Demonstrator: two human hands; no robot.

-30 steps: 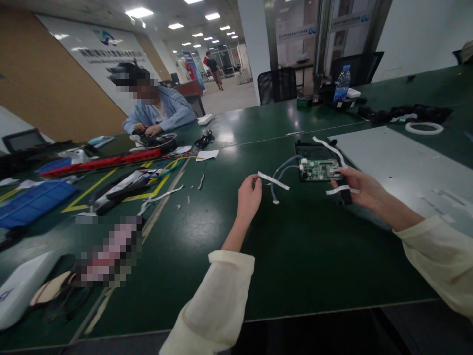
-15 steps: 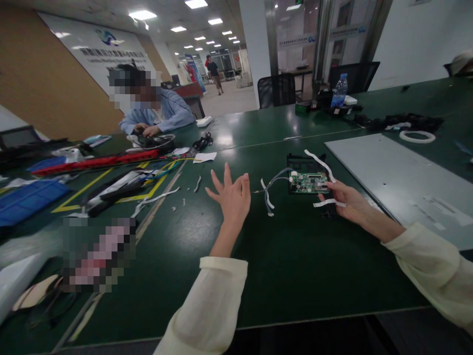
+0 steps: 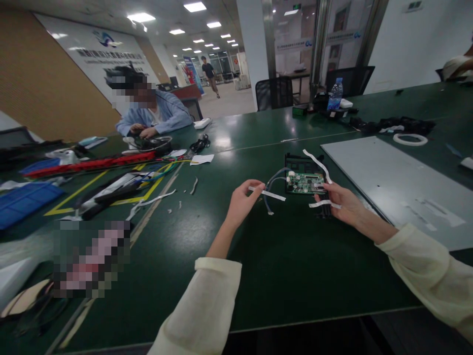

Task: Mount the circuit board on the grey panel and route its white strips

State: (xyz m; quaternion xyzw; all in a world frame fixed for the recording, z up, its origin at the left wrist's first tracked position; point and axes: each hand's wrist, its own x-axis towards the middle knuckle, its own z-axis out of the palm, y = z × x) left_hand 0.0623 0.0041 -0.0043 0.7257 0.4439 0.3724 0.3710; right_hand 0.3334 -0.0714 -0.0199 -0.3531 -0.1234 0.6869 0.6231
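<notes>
A small green circuit board (image 3: 305, 182) sits in a black frame (image 3: 295, 160) on the dark green table (image 3: 288, 261). Pale wires (image 3: 271, 180) loop out of its left side. My left hand (image 3: 242, 201) is closed in a pinch on a white strip (image 3: 268, 194) beside those wires. My right hand (image 3: 342, 204) grips the board's near right corner, with another white strip (image 3: 320, 203) across its fingers. A third white strip (image 3: 316, 163) curls over the frame's far edge.
A large grey metal panel (image 3: 391, 182) lies to the right. A white tape ring (image 3: 410, 139) and a water bottle (image 3: 334, 97) are farther back. At the left a seated person (image 3: 150, 113) works amid red bars (image 3: 92, 162), cables and blue trays (image 3: 25, 203).
My left hand had let go of the white strip and spread its fingers half a second ago; it has closed on the strip again. My right hand stayed on the board.
</notes>
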